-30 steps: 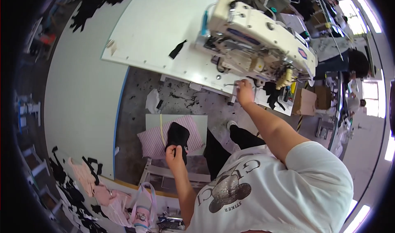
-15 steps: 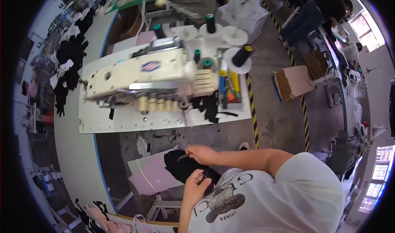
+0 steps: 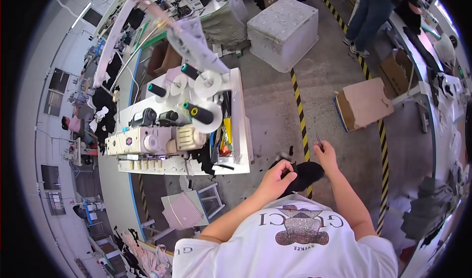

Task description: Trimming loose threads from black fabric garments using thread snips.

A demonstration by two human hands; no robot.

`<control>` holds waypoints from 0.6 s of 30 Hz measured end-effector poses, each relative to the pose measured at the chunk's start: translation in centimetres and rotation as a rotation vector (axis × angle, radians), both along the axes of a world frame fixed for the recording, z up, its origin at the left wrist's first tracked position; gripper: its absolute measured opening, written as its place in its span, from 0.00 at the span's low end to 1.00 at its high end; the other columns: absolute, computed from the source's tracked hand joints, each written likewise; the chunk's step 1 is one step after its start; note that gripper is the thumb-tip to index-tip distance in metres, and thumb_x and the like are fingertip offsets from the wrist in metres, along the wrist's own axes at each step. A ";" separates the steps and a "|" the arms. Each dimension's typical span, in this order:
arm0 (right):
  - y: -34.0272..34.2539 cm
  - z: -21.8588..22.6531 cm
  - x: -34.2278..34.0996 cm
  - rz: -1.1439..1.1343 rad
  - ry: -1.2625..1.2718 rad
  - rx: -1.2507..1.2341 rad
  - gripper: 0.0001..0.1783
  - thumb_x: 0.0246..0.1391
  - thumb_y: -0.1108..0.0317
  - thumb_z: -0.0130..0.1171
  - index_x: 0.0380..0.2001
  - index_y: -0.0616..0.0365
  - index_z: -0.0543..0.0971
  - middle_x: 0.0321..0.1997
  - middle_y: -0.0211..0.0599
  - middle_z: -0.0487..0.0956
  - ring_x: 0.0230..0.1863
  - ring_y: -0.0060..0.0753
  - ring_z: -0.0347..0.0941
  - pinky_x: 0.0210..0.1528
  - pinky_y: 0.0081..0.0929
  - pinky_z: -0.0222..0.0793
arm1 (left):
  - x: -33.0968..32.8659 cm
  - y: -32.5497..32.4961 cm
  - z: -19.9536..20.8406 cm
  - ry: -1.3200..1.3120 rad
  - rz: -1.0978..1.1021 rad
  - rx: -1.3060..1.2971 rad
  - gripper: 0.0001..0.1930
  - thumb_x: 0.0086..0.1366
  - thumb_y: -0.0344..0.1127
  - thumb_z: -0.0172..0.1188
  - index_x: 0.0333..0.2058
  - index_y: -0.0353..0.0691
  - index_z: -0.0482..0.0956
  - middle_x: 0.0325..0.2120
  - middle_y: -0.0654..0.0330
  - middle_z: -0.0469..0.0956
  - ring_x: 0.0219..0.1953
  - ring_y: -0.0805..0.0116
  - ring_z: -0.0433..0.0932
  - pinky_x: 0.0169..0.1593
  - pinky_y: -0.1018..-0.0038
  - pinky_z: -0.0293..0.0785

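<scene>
My left hand (image 3: 276, 180) is closed with thumb and fingers on black cloth (image 3: 309, 174), which hangs in front of my body and is partly hidden by the hand. Just to the right, my right hand (image 3: 326, 157) is raised, its fingers closed round a slim dark metal tool (image 3: 319, 141) that points up and away from me. Whether the tool is tweezers or snips is too small to tell. Its tip is apart from the cloth.
A sewing machine (image 3: 147, 141) with thread cones (image 3: 199, 113) stands on a white table at left. Near it is a stool with a lilac cushion (image 3: 182, 210). A white bin (image 3: 284, 32), cardboard boxes (image 3: 364, 101), striped floor tape and a standing person (image 3: 368, 13) lie beyond.
My view and body have turned right, away from the sewing machine and stool. The black cloth has come along in my left hand; my right hand has moved off the cloth with the tool.
</scene>
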State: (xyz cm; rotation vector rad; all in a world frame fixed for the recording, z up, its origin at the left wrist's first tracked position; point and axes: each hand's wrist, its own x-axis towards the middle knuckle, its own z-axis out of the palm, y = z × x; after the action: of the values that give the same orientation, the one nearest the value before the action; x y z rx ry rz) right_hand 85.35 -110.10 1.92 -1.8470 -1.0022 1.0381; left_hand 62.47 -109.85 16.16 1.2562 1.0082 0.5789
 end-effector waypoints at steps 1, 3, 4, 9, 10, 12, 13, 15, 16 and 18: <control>2.4 0.6 0.8 0.009 0.007 0.004 0.10 0.50 0.66 0.56 0.32 0.62 0.76 0.22 0.32 0.75 0.25 0.22 0.70 0.30 0.23 0.66 | 1.9 1.5 -0.8 -0.022 0.010 0.000 0.07 0.59 0.29 0.57 0.31 0.37 0.67 0.23 0.67 0.67 0.28 0.81 0.65 0.32 0.81 0.63; 7.5 1.4 2.9 0.043 0.145 0.100 0.10 0.51 0.67 0.55 0.32 0.63 0.76 0.22 0.31 0.75 0.25 0.22 0.70 0.30 0.22 0.66 | 6.1 5.2 -1.8 -0.075 -0.021 -0.012 0.07 0.59 0.29 0.57 0.33 0.36 0.68 0.25 0.66 0.69 0.29 0.80 0.67 0.34 0.80 0.66; 9.9 1.7 4.5 0.112 0.116 0.055 0.10 0.52 0.67 0.55 0.33 0.63 0.76 0.22 0.30 0.75 0.25 0.22 0.70 0.30 0.22 0.66 | 8.2 7.5 -2.0 -0.089 -0.034 -0.067 0.08 0.59 0.30 0.58 0.36 0.36 0.72 0.28 0.64 0.73 0.32 0.79 0.70 0.38 0.80 0.68; 20.3 -4.5 15.8 0.163 -0.343 0.071 0.12 0.51 0.65 0.56 0.27 0.65 0.77 0.21 0.30 0.75 0.24 0.22 0.69 0.28 0.22 0.66 | 15.7 21.8 -3.4 -0.104 -0.266 -0.206 0.11 0.62 0.36 0.57 0.39 0.35 0.75 0.32 0.66 0.76 0.36 0.79 0.71 0.43 0.80 0.68; 22.1 -6.5 18.3 0.080 -0.278 0.033 0.12 0.50 0.64 0.56 0.29 0.65 0.78 0.23 0.33 0.76 0.26 0.24 0.71 0.31 0.23 0.67 | 17.1 24.5 -3.0 -0.093 -0.289 -0.202 0.11 0.62 0.37 0.57 0.39 0.35 0.75 0.33 0.66 0.76 0.36 0.79 0.71 0.43 0.80 0.68; 24.7 -8.0 23.0 0.014 -0.237 0.005 0.13 0.50 0.64 0.56 0.34 0.65 0.78 0.28 0.40 0.79 0.30 0.31 0.74 0.36 0.26 0.69 | 19.4 29.2 -1.5 -0.184 -0.224 -0.307 0.13 0.61 0.38 0.58 0.39 0.34 0.74 0.33 0.64 0.76 0.36 0.79 0.71 0.43 0.79 0.68; 26.4 -8.3 24.2 0.001 -0.247 0.032 0.14 0.50 0.65 0.55 0.36 0.64 0.78 0.30 0.45 0.80 0.32 0.37 0.76 0.38 0.29 0.69 | 19.4 31.6 -0.4 -0.161 -0.230 -0.309 0.13 0.61 0.37 0.58 0.39 0.34 0.74 0.33 0.63 0.76 0.37 0.79 0.71 0.43 0.79 0.68; 30.6 -7.9 26.2 0.033 -0.266 -0.092 0.16 0.49 0.64 0.55 0.39 0.64 0.78 0.36 0.48 0.80 0.39 0.41 0.76 0.42 0.31 0.69 | 18.3 36.3 1.2 -0.086 -0.239 -0.285 0.15 0.60 0.38 0.59 0.41 0.33 0.73 0.35 0.62 0.76 0.38 0.78 0.71 0.44 0.79 0.68; 32.6 -7.0 26.4 0.043 -0.327 -0.136 0.17 0.49 0.64 0.54 0.39 0.64 0.78 0.37 0.48 0.80 0.40 0.43 0.76 0.44 0.32 0.69 | 17.4 38.3 1.9 0.037 -0.216 -0.175 0.16 0.60 0.38 0.59 0.41 0.32 0.73 0.35 0.62 0.76 0.38 0.78 0.71 0.44 0.80 0.68; 37.9 -7.7 27.3 0.112 -0.394 -0.157 0.16 0.49 0.66 0.51 0.39 0.63 0.78 0.36 0.51 0.79 0.40 0.47 0.76 0.44 0.34 0.69 | 15.7 42.6 2.8 0.114 -0.151 -0.053 0.16 0.59 0.39 0.58 0.39 0.31 0.73 0.32 0.64 0.75 0.35 0.80 0.69 0.41 0.80 0.67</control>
State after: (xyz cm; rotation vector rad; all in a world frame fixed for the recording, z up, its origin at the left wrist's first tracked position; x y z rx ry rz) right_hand 112.63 -72.24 -5.83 -2.2008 -1.2958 0.8523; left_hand 78.22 -67.27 18.98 1.3169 1.0062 0.3657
